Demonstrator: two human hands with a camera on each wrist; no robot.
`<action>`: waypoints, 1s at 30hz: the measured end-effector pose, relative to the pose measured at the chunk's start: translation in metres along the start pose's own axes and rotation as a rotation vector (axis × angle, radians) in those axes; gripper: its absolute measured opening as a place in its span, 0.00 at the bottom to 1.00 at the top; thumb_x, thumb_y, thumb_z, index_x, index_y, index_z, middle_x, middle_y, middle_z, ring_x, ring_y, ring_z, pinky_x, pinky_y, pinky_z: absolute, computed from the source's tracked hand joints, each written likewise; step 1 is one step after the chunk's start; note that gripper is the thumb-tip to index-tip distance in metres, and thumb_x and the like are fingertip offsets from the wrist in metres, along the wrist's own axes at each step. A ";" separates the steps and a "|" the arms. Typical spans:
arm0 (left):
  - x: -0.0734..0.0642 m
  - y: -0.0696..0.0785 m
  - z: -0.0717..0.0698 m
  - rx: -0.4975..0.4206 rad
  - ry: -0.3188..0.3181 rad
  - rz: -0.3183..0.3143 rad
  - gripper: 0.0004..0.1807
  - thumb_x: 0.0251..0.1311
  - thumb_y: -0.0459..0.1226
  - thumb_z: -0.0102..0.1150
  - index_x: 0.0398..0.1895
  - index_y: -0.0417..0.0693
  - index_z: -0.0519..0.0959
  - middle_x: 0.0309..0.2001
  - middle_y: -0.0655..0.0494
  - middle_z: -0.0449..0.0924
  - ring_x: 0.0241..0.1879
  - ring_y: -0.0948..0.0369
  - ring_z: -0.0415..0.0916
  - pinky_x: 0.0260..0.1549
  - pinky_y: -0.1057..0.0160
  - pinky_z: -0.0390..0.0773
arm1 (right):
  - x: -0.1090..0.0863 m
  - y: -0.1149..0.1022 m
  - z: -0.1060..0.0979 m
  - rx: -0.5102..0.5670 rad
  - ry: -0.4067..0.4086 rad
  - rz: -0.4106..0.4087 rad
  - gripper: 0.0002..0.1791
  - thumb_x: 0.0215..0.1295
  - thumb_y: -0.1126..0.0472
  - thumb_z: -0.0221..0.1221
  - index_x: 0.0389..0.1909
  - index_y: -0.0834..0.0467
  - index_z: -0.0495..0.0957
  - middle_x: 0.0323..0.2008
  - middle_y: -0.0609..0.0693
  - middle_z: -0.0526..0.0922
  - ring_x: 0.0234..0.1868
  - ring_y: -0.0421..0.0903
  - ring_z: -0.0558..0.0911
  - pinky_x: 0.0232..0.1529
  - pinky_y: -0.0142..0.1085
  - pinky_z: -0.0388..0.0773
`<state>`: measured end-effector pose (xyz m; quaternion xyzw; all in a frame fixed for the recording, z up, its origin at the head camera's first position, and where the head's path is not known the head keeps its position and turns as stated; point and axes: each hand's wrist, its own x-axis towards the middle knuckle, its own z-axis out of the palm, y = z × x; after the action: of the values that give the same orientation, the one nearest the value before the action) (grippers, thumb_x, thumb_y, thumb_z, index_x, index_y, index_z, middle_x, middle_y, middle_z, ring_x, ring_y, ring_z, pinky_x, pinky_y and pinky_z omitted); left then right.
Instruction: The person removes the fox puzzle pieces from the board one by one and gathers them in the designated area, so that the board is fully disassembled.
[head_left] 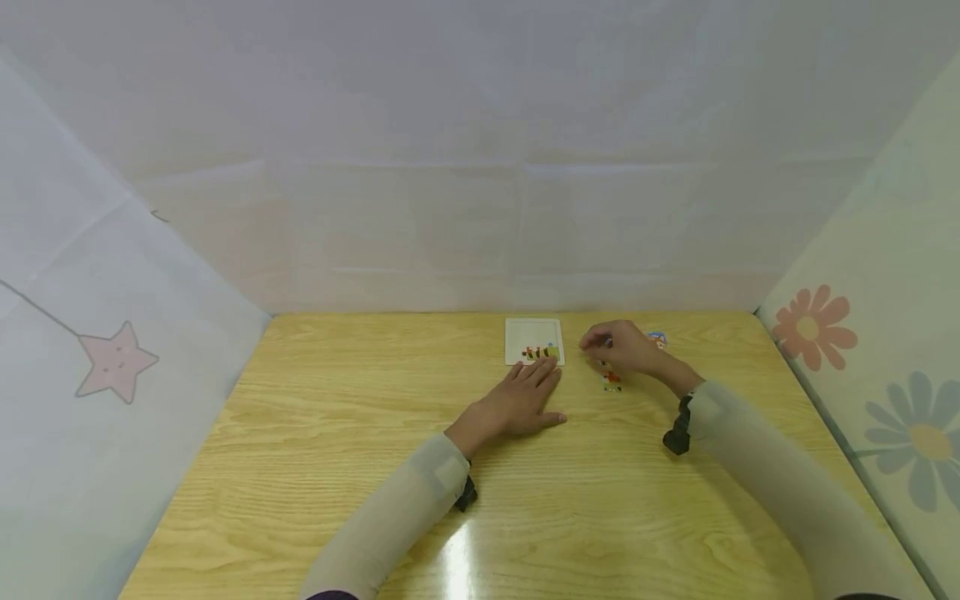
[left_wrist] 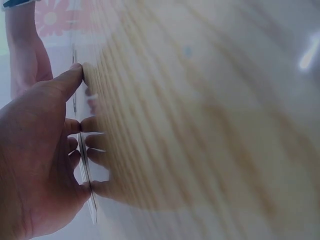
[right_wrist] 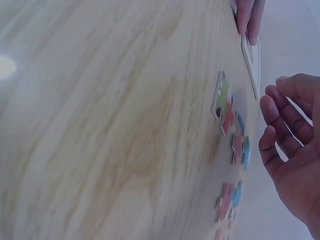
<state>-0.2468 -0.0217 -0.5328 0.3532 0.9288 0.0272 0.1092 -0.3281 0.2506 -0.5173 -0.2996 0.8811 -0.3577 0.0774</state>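
A white square puzzle tray (head_left: 517, 336) lies near the table's back edge, with a few joined puzzle pieces (head_left: 538, 353) in its lower right part. My left hand (head_left: 519, 402) lies with fingers spread, its fingertips touching the tray's front edge beside those pieces. To the right, my right hand (head_left: 628, 347) hovers above the table, fingers loosely bent. In the right wrist view nothing shows between its fingers. Several loose puzzle pieces (right_wrist: 223, 100) in green, red and blue lie below and beside it. Some of them are hidden by the right hand in the head view.
The wooden table (head_left: 337, 417) ends at a pale cloth wall (head_left: 390, 225) at the back. Cloth sides stand left and right, printed with a star (head_left: 117, 362) and flowers (head_left: 816, 327). One loose piece (head_left: 658, 339) lies behind the right wrist.
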 end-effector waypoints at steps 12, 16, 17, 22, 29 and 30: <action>-0.002 -0.001 0.001 -0.012 -0.007 -0.007 0.48 0.78 0.67 0.39 0.88 0.49 0.46 0.88 0.52 0.35 0.86 0.55 0.34 0.82 0.45 0.44 | 0.025 -0.005 0.009 0.020 -0.009 0.004 0.10 0.75 0.65 0.64 0.52 0.63 0.87 0.48 0.55 0.90 0.50 0.52 0.86 0.54 0.52 0.83; -0.003 0.000 -0.001 -0.021 -0.006 -0.001 0.48 0.79 0.66 0.40 0.88 0.49 0.46 0.88 0.52 0.36 0.86 0.54 0.35 0.82 0.44 0.45 | 0.033 -0.005 0.010 0.045 -0.028 0.026 0.11 0.76 0.65 0.64 0.54 0.62 0.87 0.50 0.54 0.90 0.52 0.52 0.86 0.55 0.53 0.83; -0.003 0.000 -0.001 -0.021 -0.006 0.000 0.47 0.79 0.66 0.40 0.88 0.49 0.46 0.88 0.52 0.36 0.86 0.54 0.35 0.82 0.43 0.45 | 0.035 -0.005 0.010 0.050 -0.033 0.029 0.12 0.76 0.65 0.64 0.55 0.62 0.87 0.51 0.54 0.90 0.52 0.53 0.86 0.55 0.53 0.83; -0.002 0.000 -0.001 -0.005 -0.002 0.008 0.47 0.79 0.67 0.38 0.88 0.49 0.46 0.88 0.51 0.36 0.86 0.54 0.35 0.82 0.43 0.46 | 0.046 -0.006 0.013 0.048 -0.055 0.012 0.12 0.77 0.65 0.63 0.56 0.63 0.86 0.52 0.55 0.89 0.53 0.53 0.86 0.55 0.52 0.83; -0.001 0.000 -0.002 -0.002 -0.008 0.011 0.48 0.79 0.67 0.37 0.88 0.48 0.45 0.88 0.51 0.35 0.86 0.54 0.35 0.82 0.43 0.45 | 0.058 -0.010 0.016 0.036 -0.080 -0.010 0.12 0.77 0.66 0.62 0.55 0.64 0.86 0.53 0.57 0.89 0.54 0.55 0.86 0.56 0.52 0.83; -0.001 0.000 -0.002 -0.002 -0.009 0.010 0.48 0.79 0.67 0.37 0.88 0.49 0.45 0.88 0.52 0.35 0.86 0.54 0.35 0.82 0.44 0.45 | 0.060 -0.011 0.016 0.037 -0.081 -0.009 0.12 0.77 0.66 0.62 0.55 0.64 0.87 0.53 0.57 0.89 0.54 0.55 0.86 0.56 0.53 0.83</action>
<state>-0.2470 -0.0224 -0.5311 0.3579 0.9264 0.0269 0.1136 -0.3656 0.2002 -0.5176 -0.3164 0.8690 -0.3619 0.1170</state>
